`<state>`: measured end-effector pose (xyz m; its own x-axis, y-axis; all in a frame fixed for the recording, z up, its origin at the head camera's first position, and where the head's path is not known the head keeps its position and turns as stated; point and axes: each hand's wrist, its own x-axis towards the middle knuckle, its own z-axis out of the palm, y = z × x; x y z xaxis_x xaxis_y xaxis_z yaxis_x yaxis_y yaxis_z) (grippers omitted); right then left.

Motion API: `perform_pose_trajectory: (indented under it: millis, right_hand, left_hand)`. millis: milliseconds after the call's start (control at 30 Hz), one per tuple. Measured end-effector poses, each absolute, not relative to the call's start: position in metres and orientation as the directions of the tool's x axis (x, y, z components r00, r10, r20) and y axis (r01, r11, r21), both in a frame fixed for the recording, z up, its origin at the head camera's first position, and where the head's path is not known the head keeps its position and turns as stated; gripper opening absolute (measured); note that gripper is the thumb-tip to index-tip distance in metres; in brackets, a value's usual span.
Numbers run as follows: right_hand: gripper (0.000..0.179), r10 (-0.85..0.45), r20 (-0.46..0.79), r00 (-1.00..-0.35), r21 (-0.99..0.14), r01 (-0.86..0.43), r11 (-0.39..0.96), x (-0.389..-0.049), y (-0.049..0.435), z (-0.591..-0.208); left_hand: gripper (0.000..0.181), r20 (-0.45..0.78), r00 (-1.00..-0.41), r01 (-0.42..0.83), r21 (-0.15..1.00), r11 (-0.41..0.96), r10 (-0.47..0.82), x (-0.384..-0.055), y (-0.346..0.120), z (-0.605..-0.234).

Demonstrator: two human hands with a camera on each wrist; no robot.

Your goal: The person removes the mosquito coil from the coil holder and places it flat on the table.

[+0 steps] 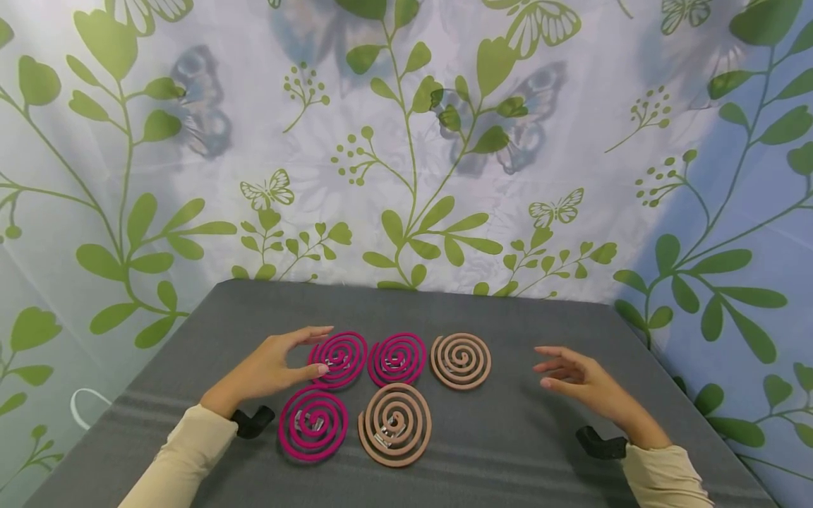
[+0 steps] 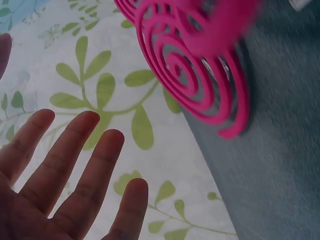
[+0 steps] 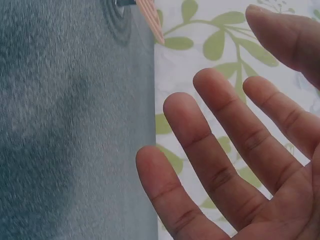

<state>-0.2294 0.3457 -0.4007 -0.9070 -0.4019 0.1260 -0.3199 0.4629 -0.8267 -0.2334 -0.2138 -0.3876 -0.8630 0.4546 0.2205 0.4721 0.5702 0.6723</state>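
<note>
Several flat spiral coils, like mosquito coils, sit on shiny metal stands on a grey table. In the head view the back row holds a pink coil [image 1: 341,358], another pink coil [image 1: 395,358] and a tan coil [image 1: 464,358]. In front are a pink coil [image 1: 314,422] and a tan coil [image 1: 396,422]. My left hand [image 1: 269,367] hovers beside the back-left pink coil, fingers extended. The left wrist view shows the palm and straight fingers apart from the pink coils [image 2: 175,70]. To the right of the coils, my right hand [image 1: 584,381] holds nothing, its fingers spread.
The grey table [image 1: 502,451] reaches back to a curtain [image 1: 444,176] printed with leaves and butterflies. A white loop [image 1: 77,409] shows at the table's left edge. Black mounts [image 1: 254,422] are strapped at both wrists.
</note>
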Motion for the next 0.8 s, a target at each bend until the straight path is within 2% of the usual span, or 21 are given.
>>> perform_pose_trajectory:
  millis: [233, 600, 800]
  right_hand:
    - [0.055, -0.441, 0.091, -0.893, -0.849, -0.301, 0.434, -0.229, 0.339, -0.402]
    - [0.051, -0.536, 0.121, -0.836, -0.876, -0.344, 0.338, -0.227, 0.324, -0.405]
    - [0.049, -0.579, 0.152, -0.801, -0.878, -0.378, 0.294, -0.226, 0.314, -0.406]
  left_hand:
    - [0.067, 0.209, -0.827, 0.500, 0.697, 0.514, 0.522, -0.226, -0.204, -0.383]
    - [0.066, 0.240, -0.743, 0.589, 0.678, 0.440, 0.625, -0.220, -0.189, -0.384]
    - [0.065, 0.220, -0.720, 0.598, 0.677, 0.428, 0.658, -0.216, -0.181, -0.382]
